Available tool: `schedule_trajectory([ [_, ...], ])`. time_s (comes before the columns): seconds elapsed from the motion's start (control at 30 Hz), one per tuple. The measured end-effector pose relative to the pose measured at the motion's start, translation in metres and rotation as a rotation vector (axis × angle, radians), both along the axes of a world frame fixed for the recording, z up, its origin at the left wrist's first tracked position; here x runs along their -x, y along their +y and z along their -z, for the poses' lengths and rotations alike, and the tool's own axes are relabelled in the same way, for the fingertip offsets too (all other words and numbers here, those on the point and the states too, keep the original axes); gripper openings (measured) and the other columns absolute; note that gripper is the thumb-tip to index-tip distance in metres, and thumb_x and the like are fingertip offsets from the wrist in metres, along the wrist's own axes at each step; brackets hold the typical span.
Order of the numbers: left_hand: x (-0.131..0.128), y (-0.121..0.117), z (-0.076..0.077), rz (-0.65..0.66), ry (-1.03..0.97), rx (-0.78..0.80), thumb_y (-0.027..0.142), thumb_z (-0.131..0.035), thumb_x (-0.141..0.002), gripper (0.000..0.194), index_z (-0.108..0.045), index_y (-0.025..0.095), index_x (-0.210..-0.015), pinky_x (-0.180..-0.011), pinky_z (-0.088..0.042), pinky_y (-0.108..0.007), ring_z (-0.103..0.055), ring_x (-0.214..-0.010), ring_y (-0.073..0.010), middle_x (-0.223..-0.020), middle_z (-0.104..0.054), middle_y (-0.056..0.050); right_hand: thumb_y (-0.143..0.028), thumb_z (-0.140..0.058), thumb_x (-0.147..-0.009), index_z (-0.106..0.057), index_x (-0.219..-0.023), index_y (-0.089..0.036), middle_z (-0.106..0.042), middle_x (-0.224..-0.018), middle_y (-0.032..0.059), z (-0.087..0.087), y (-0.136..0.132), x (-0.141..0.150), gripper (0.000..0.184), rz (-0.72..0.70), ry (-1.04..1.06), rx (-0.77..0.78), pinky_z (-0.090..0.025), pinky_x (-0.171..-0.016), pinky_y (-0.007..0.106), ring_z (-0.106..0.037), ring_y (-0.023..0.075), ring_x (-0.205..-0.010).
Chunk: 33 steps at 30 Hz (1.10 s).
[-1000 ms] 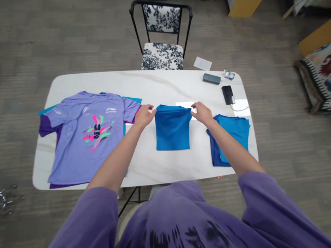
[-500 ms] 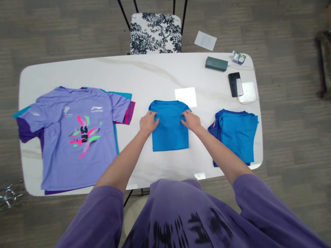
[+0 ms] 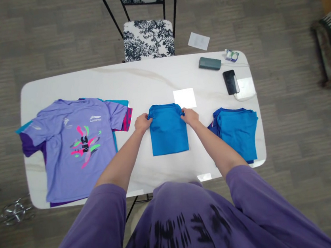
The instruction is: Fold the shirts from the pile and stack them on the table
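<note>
Head view: folded blue T-shirt (image 3: 169, 133) flat on counter (image 3: 164, 169), left hand (image 3: 143, 122) and right hand (image 3: 190, 116) pinching upper corners. Squaring-up step, I'd judge; next move calls for even grip. Folded shirts (image 3: 239, 134) right, lavender T-shirt (image 3: 64, 159) left.

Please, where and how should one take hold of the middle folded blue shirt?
The folded blue shirt is probably best pinched at both far shoulder corners, left hand from the left, right hand from the right: the flat, roughly square bundle has fabric jutting sideways there.
</note>
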<state>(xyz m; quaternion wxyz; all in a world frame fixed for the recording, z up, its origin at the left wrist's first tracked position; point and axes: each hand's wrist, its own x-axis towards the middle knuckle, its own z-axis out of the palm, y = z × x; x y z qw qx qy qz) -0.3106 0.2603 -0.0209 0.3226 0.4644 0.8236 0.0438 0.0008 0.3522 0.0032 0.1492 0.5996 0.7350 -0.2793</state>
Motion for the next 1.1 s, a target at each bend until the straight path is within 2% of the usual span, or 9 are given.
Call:
schedule_trajectory([
  [0.13, -0.006, -0.029, -0.029, -0.004, -0.017, -0.087, 0.047, -0.074, -0.097, 0.031, -0.072, 0.026, -0.12, -0.085, -0.049, -0.035, -0.072, -0.108, -0.0279, -0.123, -0.08, -0.007, -0.037, -0.057, -0.107, -0.063, -0.144, -0.028, -0.078, -0.132, 0.0102, -0.024, -0.029, -0.006, 0.039, 0.02, 0.087, -0.074, -0.057, -0.093, 0.04, -0.071, 0.0306, -0.117],
  [0.3, -0.012, -0.083, -0.086, 0.039, -0.104, -0.245, 0.045, -0.072, -0.097, 0.025, -0.07, 0.026, -0.114, -0.079, -0.047, -0.031, -0.071, -0.093, -0.0234, -0.115, -0.08, -0.006, -0.041, -0.059, -0.106, -0.065, -0.139, -0.029, -0.079, -0.128, 0.0083, -0.072, -0.088, -0.026, 0.036, 0.028, 0.217, -0.164, -0.055, -0.089, 0.037, -0.072, 0.0293, -0.111],
  [0.43, -0.02, -0.147, -0.138, 0.062, -0.25, -0.394, 0.045, -0.068, -0.098, 0.023, -0.069, 0.026, -0.111, -0.074, -0.047, -0.03, -0.067, -0.075, -0.0177, -0.107, -0.079, -0.003, -0.042, -0.059, -0.104, -0.067, -0.135, -0.031, -0.08, -0.126, 0.006, -0.116, -0.159, -0.053, 0.033, 0.094, 0.34, -0.262, -0.053, -0.086, 0.034, -0.073, 0.0277, -0.108],
  [0.53, -0.031, -0.203, -0.17, 0.09, -0.358, -0.497, 0.049, -0.068, -0.098, 0.025, -0.07, 0.026, -0.11, -0.073, -0.048, -0.029, -0.064, -0.072, -0.0162, -0.105, -0.079, -0.002, -0.044, -0.061, -0.102, -0.068, -0.13, -0.031, -0.08, -0.124, 0.0053, -0.146, -0.221, -0.082, 0.032, 0.171, 0.429, -0.319, -0.052, -0.085, 0.033, -0.073, 0.0261, -0.102],
  [0.67, -0.053, -0.273, -0.2, 0.134, -0.476, -0.523, 0.055, -0.07, -0.098, 0.031, -0.073, 0.026, -0.108, -0.068, -0.046, -0.029, -0.059, -0.07, -0.0161, -0.091, -0.075, 0.0, -0.05, -0.061, -0.101, -0.069, -0.121, -0.028, -0.08, -0.117, 0.0046, -0.179, -0.301, -0.132, 0.03, 0.243, 0.532, -0.354, -0.052, -0.082, 0.032, -0.071, 0.0226, -0.089],
  [0.77, -0.08, -0.312, -0.221, 0.192, -0.525, -0.472, 0.057, -0.069, -0.098, 0.032, -0.073, 0.028, -0.108, -0.068, -0.047, -0.03, -0.058, -0.07, -0.0174, -0.082, -0.07, 0.001, -0.052, -0.06, -0.1, -0.068, -0.116, -0.027, -0.079, -0.11, 0.0034, -0.205, -0.349, -0.175, 0.031, 0.266, 0.553, -0.341, -0.053, -0.079, 0.032, -0.068, 0.0209, -0.081],
  [0.93, -0.156, -0.337, -0.263, 0.305, -0.563, -0.386, 0.056, -0.064, -0.099, 0.028, -0.074, 0.032, -0.11, -0.079, -0.057, -0.037, -0.066, -0.082, -0.0223, -0.093, -0.075, -0.001, -0.054, -0.06, -0.1, -0.068, -0.113, -0.028, -0.078, -0.107, 0.0033, -0.254, -0.393, -0.261, 0.03, 0.285, 0.551, -0.33, -0.057, -0.082, 0.037, -0.071, 0.0239, -0.088],
  [1.03, -0.215, -0.324, -0.278, 0.35, -0.622, -0.386, 0.057, -0.065, -0.099, 0.028, -0.074, 0.033, -0.109, -0.081, -0.058, -0.04, -0.068, -0.085, -0.0236, -0.096, -0.076, -0.003, -0.057, -0.062, -0.099, -0.07, -0.113, -0.029, -0.078, -0.106, 0.0045, -0.279, -0.388, -0.326, 0.032, 0.336, 0.543, -0.326, -0.058, -0.085, 0.04, -0.072, 0.0263, -0.091],
  [1.1, -0.259, -0.3, -0.276, 0.356, -0.641, -0.396, 0.058, -0.065, -0.1, 0.029, -0.074, 0.032, -0.109, -0.082, -0.059, -0.039, -0.069, -0.085, -0.0234, -0.095, -0.075, -0.003, -0.058, -0.063, -0.098, -0.071, -0.113, -0.03, -0.079, -0.106, 0.0043, -0.287, -0.366, -0.372, 0.032, 0.363, 0.538, -0.318, -0.059, -0.087, 0.04, -0.072, 0.0269, -0.092],
])
